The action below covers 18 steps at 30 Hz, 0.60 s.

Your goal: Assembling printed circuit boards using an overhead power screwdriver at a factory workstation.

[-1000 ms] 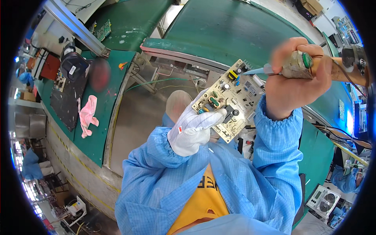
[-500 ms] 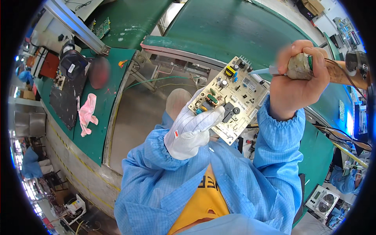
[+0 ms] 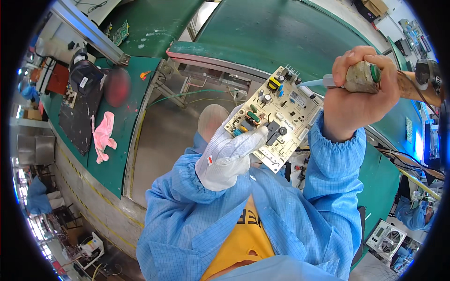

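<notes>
Circuit board (image 3: pixel 287 112), one, cream-coloured: held in the air between the hands, component side up, its near left part in the left hand (image 3: pixel 229 152), its far right edge just beside the right hand (image 3: pixel 357 105).

Markings: a square matrix code (image 3: pixel 294 96) and small dark print on the board's face; a red mark (image 3: pixel 210 160) on the white glove (image 3: pixel 220 174); dark lettering on the yellow shirt (image 3: pixel 236 243), bodyward of the hands.

Left hand: gloved, clasping the board, thumb laid across the upper face beside a black block component (image 3: pixel 273 133).

Right hand: bare, fingers curled tightly round a stained, bulbous dispenser (image 3: pixel 360 77) with a green end (image 3: pixel 375 73). Its pale tapered nozzle (image 3: pixel 313 83) points leftward over the board's far edge, near a yellow-topped component (image 3: pixel 274 83); whether the tip touches the board cannot be told at this angle.

Surroundings: beyond the hands, a wide green surface (image 3: pixel 262 37). Well left of the left hand, a green bench (image 3: pixel 112 175) bearing a pink cloth (image 3: pixel 104 137) and a dark mat (image 3: pixel 77 129). Bodyward and right of the right hand, a white fan unit (image 3: pixel 386 240).
</notes>
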Each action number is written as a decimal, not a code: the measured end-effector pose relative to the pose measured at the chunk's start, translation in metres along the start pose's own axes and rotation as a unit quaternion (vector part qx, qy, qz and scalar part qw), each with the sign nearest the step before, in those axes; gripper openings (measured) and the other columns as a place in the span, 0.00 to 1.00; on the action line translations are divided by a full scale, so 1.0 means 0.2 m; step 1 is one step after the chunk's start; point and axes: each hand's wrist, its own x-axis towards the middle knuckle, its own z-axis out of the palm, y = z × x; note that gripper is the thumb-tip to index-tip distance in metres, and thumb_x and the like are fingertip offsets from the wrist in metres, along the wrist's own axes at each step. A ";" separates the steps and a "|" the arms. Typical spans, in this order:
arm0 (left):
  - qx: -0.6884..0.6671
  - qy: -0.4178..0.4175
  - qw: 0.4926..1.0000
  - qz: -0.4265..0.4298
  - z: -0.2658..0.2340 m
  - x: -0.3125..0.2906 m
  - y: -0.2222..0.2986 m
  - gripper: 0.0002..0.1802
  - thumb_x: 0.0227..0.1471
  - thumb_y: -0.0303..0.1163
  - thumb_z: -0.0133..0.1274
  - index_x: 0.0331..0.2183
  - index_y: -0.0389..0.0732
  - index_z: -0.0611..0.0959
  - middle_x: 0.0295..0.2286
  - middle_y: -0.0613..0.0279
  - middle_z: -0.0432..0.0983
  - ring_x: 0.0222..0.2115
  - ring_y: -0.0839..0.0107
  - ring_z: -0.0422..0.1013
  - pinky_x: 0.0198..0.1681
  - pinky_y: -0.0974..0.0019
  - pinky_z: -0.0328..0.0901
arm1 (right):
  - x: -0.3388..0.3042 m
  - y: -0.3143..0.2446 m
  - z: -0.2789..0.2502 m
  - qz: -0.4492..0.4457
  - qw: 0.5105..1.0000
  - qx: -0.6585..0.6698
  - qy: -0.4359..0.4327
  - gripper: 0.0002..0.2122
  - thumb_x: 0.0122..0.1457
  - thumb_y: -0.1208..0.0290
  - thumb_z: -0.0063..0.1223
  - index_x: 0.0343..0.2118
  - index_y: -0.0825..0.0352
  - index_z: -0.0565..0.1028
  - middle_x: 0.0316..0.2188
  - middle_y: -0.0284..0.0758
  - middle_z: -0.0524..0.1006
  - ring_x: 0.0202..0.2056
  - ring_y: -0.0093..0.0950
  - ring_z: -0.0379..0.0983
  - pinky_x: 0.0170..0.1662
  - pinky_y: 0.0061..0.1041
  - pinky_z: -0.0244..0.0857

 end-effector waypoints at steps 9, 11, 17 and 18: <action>-0.041 0.007 0.999 -0.019 0.00 0.04 0.00 0.27 0.32 0.15 0.59 0.41 0.35 0.77 0.40 0.52 0.74 0.42 0.55 0.70 0.43 0.60 0.67 | -0.02 -0.02 -0.01 -0.014 1.000 0.003 -0.010 0.15 0.59 0.62 0.32 0.26 0.68 0.68 0.21 0.44 0.71 0.10 0.25 0.60 0.11 0.19 0.54; -0.049 0.007 0.998 -0.023 -0.02 0.05 0.01 0.27 0.32 0.16 0.59 0.41 0.35 0.77 0.40 0.52 0.74 0.42 0.55 0.71 0.43 0.60 0.67 | -0.02 -0.03 -0.02 0.006 1.000 0.019 -0.015 0.14 0.58 0.62 0.35 0.26 0.69 0.68 0.22 0.44 0.70 0.11 0.25 0.60 0.11 0.19 0.54; -0.075 0.006 0.996 -0.036 -0.04 0.05 0.01 0.26 0.33 0.17 0.59 0.41 0.33 0.76 0.40 0.52 0.74 0.42 0.55 0.71 0.44 0.61 0.68 | -0.03 -0.02 -0.06 0.033 0.998 0.027 -0.049 0.13 0.57 0.63 0.35 0.29 0.65 0.70 0.24 0.39 0.70 0.15 0.23 0.58 0.18 0.21 0.51; -0.080 0.006 0.996 -0.039 -0.04 0.05 0.01 0.26 0.34 0.17 0.59 0.41 0.33 0.76 0.40 0.52 0.74 0.42 0.55 0.71 0.44 0.61 0.68 | -0.03 -0.02 -0.07 0.033 0.998 0.027 -0.048 0.13 0.57 0.63 0.35 0.29 0.65 0.70 0.24 0.39 0.70 0.15 0.23 0.58 0.18 0.21 0.51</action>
